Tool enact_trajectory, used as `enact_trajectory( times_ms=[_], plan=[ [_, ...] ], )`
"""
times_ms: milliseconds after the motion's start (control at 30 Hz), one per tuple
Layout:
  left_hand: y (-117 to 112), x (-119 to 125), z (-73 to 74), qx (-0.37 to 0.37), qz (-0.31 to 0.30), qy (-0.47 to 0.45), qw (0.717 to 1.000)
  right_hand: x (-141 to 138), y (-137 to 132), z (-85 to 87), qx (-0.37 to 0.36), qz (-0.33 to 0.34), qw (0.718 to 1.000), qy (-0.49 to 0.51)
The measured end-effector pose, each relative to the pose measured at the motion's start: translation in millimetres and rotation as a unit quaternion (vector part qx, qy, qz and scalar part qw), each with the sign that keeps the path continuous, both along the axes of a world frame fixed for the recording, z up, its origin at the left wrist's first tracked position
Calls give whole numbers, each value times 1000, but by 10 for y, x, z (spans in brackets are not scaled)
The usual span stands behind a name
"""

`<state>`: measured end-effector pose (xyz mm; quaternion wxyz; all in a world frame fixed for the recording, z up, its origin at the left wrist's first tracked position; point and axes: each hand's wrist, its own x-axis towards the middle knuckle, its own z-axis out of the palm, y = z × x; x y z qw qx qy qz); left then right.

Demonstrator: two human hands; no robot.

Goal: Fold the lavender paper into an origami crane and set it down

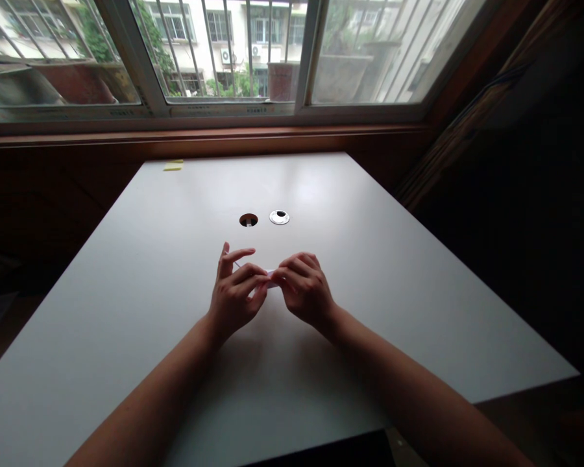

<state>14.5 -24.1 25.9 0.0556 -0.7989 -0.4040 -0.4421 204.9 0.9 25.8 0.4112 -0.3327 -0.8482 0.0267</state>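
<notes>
2 hands pinch 1 small whitish piece, probably paper (273, 285), over the white bench (418, 311).
The left hand (238, 292) at its 9 o'clock and right hand (305, 285) at its 3 o'clock are both narrow, fingertips closed on it, 2 left fingers lifted. The step in hand looks like working it between the fingertips; the next move calls for light, matched pressure. Fingers block most of it, so its shape cannot be told. Beyond: a round cable hole (248, 220) at 11 o'clock, a grommet cover (279, 217) at 12, yellow sticky notes (173, 165) farther off at 11.
</notes>
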Motion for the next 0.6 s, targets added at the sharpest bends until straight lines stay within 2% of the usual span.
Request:
enact_trajectory(
  times_ms=[200,467,600],
  plan=[
    [26,-12,-25,-15,10,-24,1000,28,40,-10,13,-3,1000,-25],
    [39,-20,-77,-22,12,-18,1000,74,92,3,14,45,999,-18],
    [42,-25,-80,-29,6,-10,999,52,57,11,13,40,999,-13]
  ],
)
